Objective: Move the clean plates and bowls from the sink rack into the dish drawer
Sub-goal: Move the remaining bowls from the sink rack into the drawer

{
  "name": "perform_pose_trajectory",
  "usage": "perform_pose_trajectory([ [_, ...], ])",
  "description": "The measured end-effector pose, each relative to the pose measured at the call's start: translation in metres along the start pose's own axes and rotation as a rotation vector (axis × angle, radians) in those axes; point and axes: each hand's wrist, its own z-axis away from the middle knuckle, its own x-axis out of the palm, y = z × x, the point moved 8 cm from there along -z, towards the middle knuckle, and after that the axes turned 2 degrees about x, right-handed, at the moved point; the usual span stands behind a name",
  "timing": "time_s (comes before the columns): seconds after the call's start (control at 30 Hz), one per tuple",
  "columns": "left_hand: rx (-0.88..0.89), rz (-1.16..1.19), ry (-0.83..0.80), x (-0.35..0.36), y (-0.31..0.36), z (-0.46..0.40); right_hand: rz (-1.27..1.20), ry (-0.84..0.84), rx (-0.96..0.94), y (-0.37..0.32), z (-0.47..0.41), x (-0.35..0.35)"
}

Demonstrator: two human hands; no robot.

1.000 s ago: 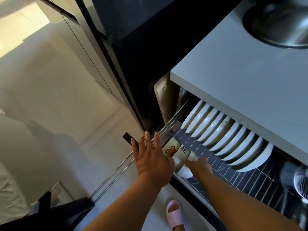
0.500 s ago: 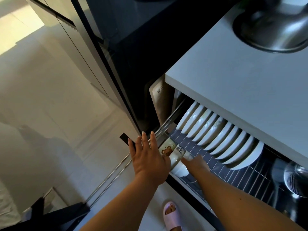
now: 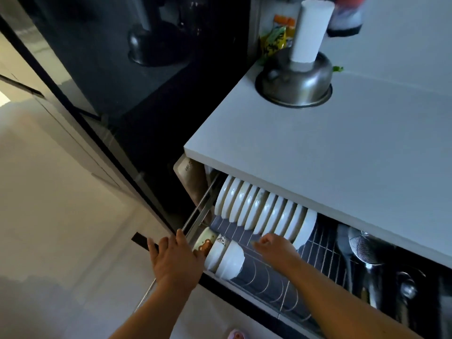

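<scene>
The dish drawer (image 3: 281,287) stands pulled out under the white counter (image 3: 318,152), with a wire rack over a blue liner. Several white plates (image 3: 264,211) stand on edge in a row at its back. A few bowls (image 3: 225,258) lie on their sides at the front left, two with cartoon prints. My left hand (image 3: 175,260) rests with straight fingers on the drawer's left front corner, beside the bowls. My right hand (image 3: 276,248) hovers over the rack between bowls and plates, fingers loosely curled, holding nothing.
An upturned steel bowl (image 3: 293,81) with a white cylinder (image 3: 309,30) standing on it sits on the counter. A metal strainer (image 3: 364,243) and utensils fill the drawer's right part. A dark glossy cabinet (image 3: 122,69) rises at left. A pink slipper (image 3: 236,335) shows below.
My right hand has let go of the bowls and moved right, away from them. The view has tilted up and shows more of the counter. My left hand stays at the drawer corner.
</scene>
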Motion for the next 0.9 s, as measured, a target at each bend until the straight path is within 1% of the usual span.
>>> perform_pose_trajectory([
  [0.1, 0.068, -0.06, 0.005, -0.013, 0.034, 0.008, -0.077, 0.082, -0.003, 0.033, 0.028, -0.042],
  [0.17, 0.129, -0.008, -0.014, -0.019, 0.063, 0.014, -0.068, 0.133, -0.004, 0.054, 0.044, -0.069],
  [0.27, 0.345, 0.051, -0.05, -0.032, 0.142, 0.036, -0.114, 0.253, 0.056, 0.104, 0.078, -0.12],
  [0.43, 0.627, 0.053, 0.012, -0.058, 0.279, 0.096, -0.193, 0.583, 0.161, 0.196, 0.15, -0.208],
  [0.57, 0.803, 0.032, 0.033, -0.07, 0.381, 0.163, -0.239, 0.803, 0.226, 0.276, 0.226, -0.265],
  [0.67, 0.917, 0.008, 0.034, -0.065, 0.447, 0.22, -0.218, 0.929, 0.284, 0.34, 0.286, -0.292],
  [0.73, 0.988, -0.004, 0.022, -0.055, 0.487, 0.26, -0.224, 0.983, 0.33, 0.385, 0.322, -0.301],
  [0.9, 1.124, -0.055, 0.003, -0.029, 0.578, 0.359, -0.333, 1.093, 0.465, 0.492, 0.409, -0.311],
])
